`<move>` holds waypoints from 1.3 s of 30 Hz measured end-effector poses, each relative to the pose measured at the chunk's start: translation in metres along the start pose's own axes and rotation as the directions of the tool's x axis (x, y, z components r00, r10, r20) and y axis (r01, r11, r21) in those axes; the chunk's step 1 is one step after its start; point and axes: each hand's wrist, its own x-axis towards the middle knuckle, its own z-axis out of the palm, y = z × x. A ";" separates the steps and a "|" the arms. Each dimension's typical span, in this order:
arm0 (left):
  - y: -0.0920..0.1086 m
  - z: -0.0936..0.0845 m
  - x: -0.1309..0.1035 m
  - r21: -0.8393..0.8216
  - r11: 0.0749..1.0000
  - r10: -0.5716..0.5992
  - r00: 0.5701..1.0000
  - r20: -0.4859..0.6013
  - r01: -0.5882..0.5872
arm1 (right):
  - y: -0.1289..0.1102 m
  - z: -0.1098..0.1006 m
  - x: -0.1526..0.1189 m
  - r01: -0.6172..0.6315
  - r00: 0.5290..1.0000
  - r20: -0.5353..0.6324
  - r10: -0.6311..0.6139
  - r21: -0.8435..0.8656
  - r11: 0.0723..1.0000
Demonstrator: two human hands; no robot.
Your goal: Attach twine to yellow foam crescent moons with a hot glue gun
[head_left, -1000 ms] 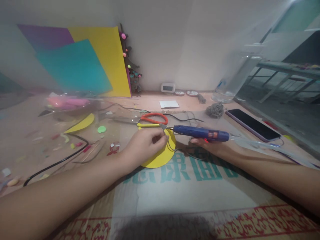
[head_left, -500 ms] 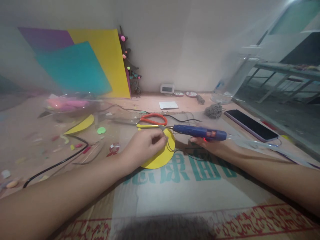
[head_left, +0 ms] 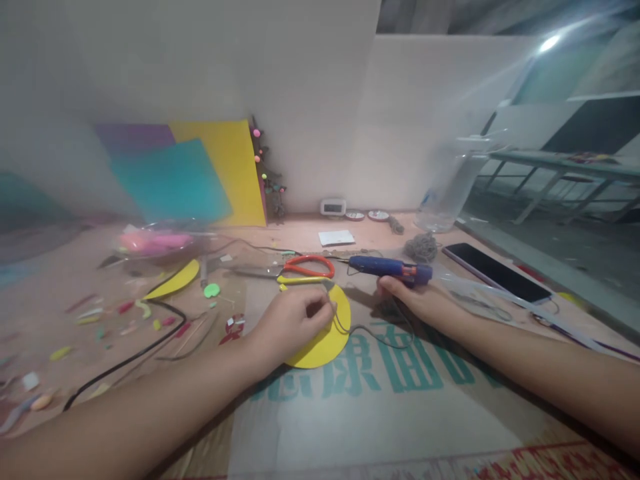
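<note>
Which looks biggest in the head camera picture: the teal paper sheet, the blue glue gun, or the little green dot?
Largest to smallest, as they look:
1. Teal paper sheet leaning on the wall, though it sits farthest away.
2. Blue glue gun in the right hand.
3. Small green round scrap on the table.

Both bare forearms reach forward, the left hand curled with fingertips pinched, the right hand loosely gripping.

Pinkish table, printed cardboard sheet, scissors, phone, paper scraps
</note>
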 end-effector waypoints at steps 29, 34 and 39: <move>-0.007 0.007 0.001 -0.025 1.000 -0.005 0.999 0.052 0.006 | -0.004 -0.013 0.146 -0.025 0.994 0.095 0.057 -0.305 0.952; -0.007 0.007 0.001 -0.029 0.999 -0.012 0.999 0.047 0.013 | 0.020 0.010 0.160 -0.036 0.992 0.100 0.074 -0.342 0.939; -0.007 0.006 0.002 -0.040 0.999 -0.034 0.998 0.060 0.036 | 0.024 0.005 0.154 0.035 0.998 0.066 -0.013 -0.345 0.938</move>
